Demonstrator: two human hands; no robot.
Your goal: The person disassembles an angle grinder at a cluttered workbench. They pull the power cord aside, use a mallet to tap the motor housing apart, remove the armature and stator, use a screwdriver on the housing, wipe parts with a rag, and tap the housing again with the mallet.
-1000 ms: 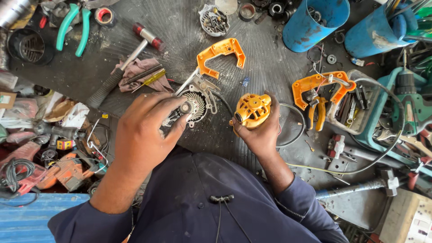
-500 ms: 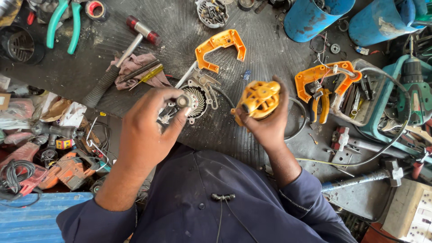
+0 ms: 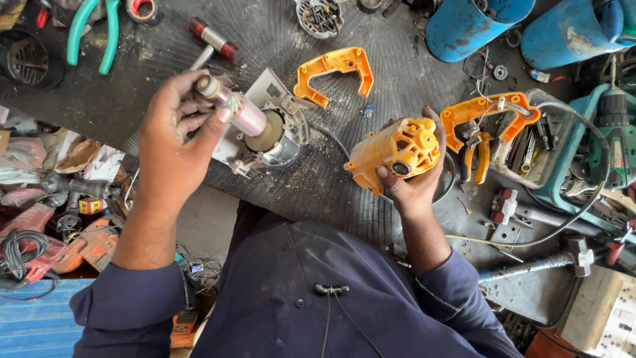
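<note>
My left hand (image 3: 173, 136) grips the shaft end of a metal motor armature (image 3: 246, 118), whose other end sits in a grey metal gear housing (image 3: 275, 136) lying on the dark ribbed mat (image 3: 318, 192). My right hand (image 3: 409, 185) holds an orange-yellow plastic motor casing (image 3: 396, 151) above the mat, open end facing left. An orange handle half (image 3: 334, 68) lies beyond the housing. Another orange handle half with wiring (image 3: 482, 119) rests to the right of my right hand.
A hammer with red-banded head (image 3: 211, 38) and green pliers (image 3: 89, 30) lie at top left. Two blue cylinders (image 3: 474, 23) stand at top right. A teal drill (image 3: 613, 132) and a cable are at right. Power tool parts clutter the left edge (image 3: 46, 212).
My left hand has pulled the armature up and left out of the housing. My right hand has lifted the orange casing slightly higher and to the right.
</note>
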